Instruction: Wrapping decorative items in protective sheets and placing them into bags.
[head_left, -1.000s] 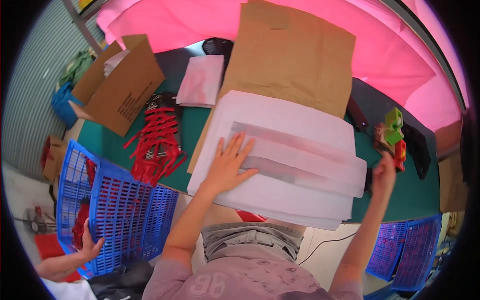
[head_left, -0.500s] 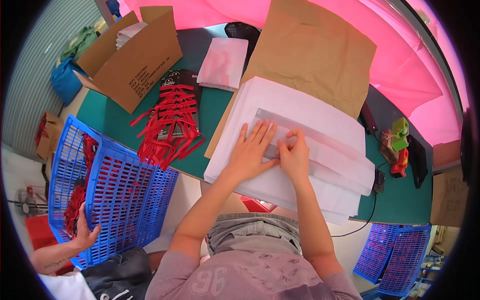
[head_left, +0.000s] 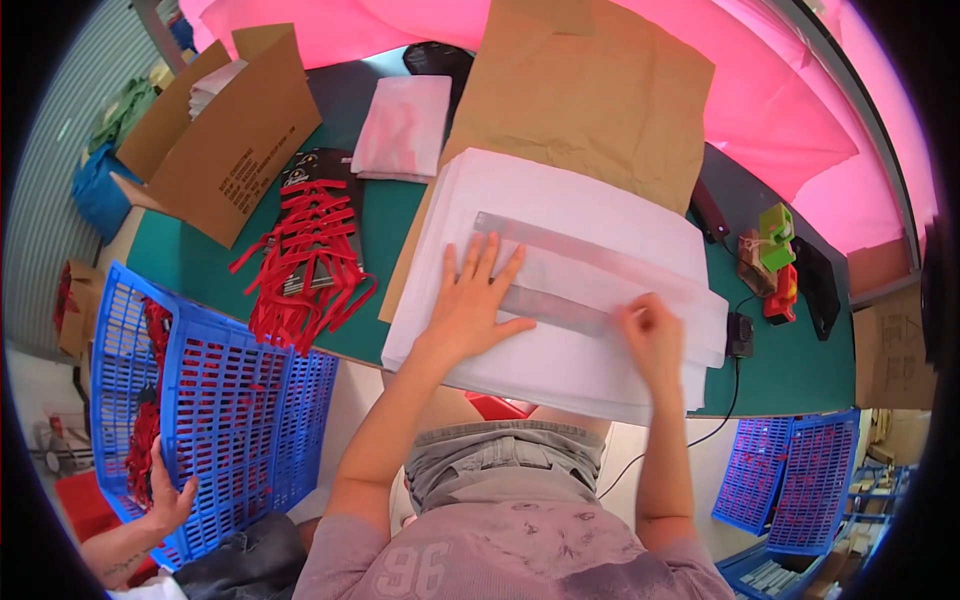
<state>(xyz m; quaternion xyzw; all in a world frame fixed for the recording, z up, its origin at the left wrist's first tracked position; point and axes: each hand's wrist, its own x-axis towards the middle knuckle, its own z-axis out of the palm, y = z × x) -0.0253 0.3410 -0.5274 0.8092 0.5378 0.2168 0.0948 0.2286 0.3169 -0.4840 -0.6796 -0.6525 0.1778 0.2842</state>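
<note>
My left hand (head_left: 470, 305) lies flat with spread fingers on a stack of white sheets (head_left: 570, 385). Its fingertips reach a long grey ruler-like strip (head_left: 520, 230), and its palm is beside a second grey band (head_left: 560, 308) lower down. A narrow white sheet (head_left: 690, 300) lies over part of these and sticks out past the stack on the right. My right hand (head_left: 650, 335), slightly blurred, is closed with thumb and fingers pinched together at the right end of the lower band. What the pinch holds, if anything, is hidden.
Brown paper (head_left: 590, 110) lies under and behind the stack. To the left are red ribbon bows on black cards (head_left: 310, 235), a folded pinkish cloth (head_left: 403, 125) and an open cardboard box (head_left: 235, 140). Another person's hand (head_left: 172, 495) touches a blue basket (head_left: 225, 400). A green tape dispenser (head_left: 776, 235) stands right.
My right hand has moved rightward along the lower band, away from my left hand. My left hand stays flat on the sheets. The whole view has shifted slightly.
</note>
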